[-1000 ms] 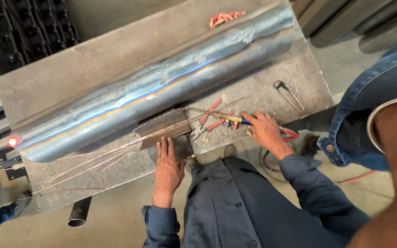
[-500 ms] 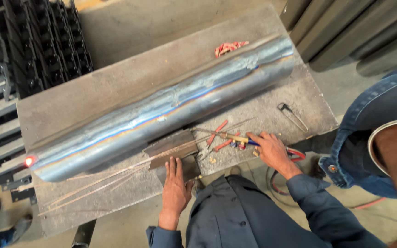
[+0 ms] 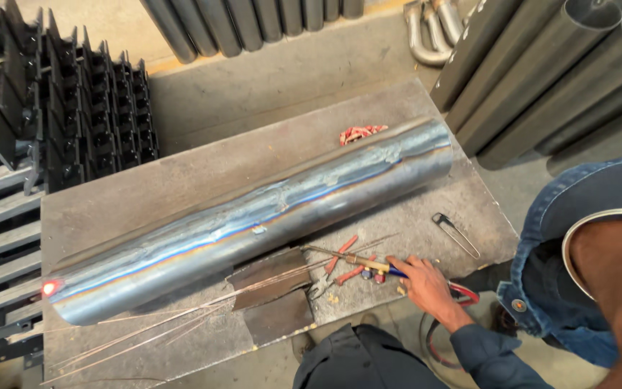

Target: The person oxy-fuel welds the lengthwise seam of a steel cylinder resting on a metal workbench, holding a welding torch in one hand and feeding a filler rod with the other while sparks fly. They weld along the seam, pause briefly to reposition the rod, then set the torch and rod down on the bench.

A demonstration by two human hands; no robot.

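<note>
Steel pipe (image 3: 253, 223) lies lengthwise across the metal table (image 3: 181, 180), running from the near left to the far right. From my remote seat, I judge the welding on it to be well along. A rough seam with blue and gold heat tint runs almost the whole length, and the near-left end glows red (image 3: 50, 288). I can't tell whether any stretch of the seam remains open, or what the far side looks like.

The wearer's own hands do not show. Only a denim shirt (image 3: 577, 216) and a bare arm fill the right edge.

The one hand at work is a co-worker's hand (image 3: 426, 284) in a dark blue sleeve, at the near edge of the table and right of centre. Its fingers are curled loosely over the blue end of a thin brass-coloured tool (image 3: 368, 264), which lies flat on the table and points left. I read that as a light hold rather than a firm grip.

Red-handled pliers (image 3: 336, 270) lie just beside the tool. Two dark metal plates (image 3: 275, 288) sit near the pipe's middle, and thin filler rods (image 3: 152, 331) fan out to the near left, apparently unused.
</note>
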